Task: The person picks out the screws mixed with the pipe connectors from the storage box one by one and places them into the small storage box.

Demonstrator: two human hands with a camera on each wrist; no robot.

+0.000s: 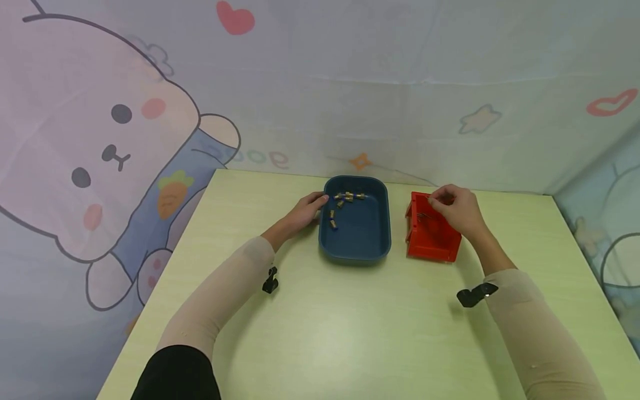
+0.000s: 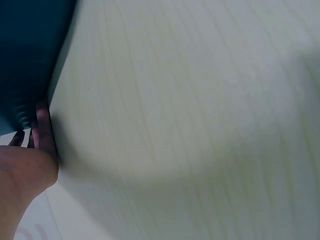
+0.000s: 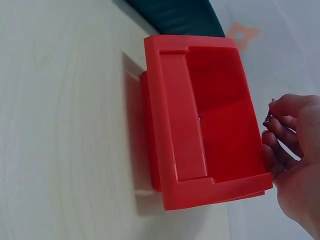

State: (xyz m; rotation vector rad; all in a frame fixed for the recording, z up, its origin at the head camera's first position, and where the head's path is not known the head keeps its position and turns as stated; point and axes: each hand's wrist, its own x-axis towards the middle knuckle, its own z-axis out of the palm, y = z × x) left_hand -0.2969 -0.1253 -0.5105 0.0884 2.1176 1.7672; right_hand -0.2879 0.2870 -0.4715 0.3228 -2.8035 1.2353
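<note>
My left hand (image 1: pixel 302 213) holds the left side of a dark blue tray (image 1: pixel 357 239), thumb at the rim. In the left wrist view, fingers (image 2: pixel 44 125) lie along the tray's outer wall. Several small brass fittings with blue bands (image 1: pixel 349 196) lie in the tray's upper left part. Over the far right edge of a red bin (image 1: pixel 432 244), my right hand (image 1: pixel 459 208) pinches a small dark screw (image 3: pixel 268 116) between thumb and fingertips. A few thin metal pieces (image 1: pixel 424 215) show inside the bin in the head view.
Tray and bin stand side by side near the back edge of the pale wooden table (image 1: pixel 310 328). A printed cloth (image 1: pixel 380 100) hangs right behind it. Black wrist cameras (image 1: pixel 477 294) sit on both forearms.
</note>
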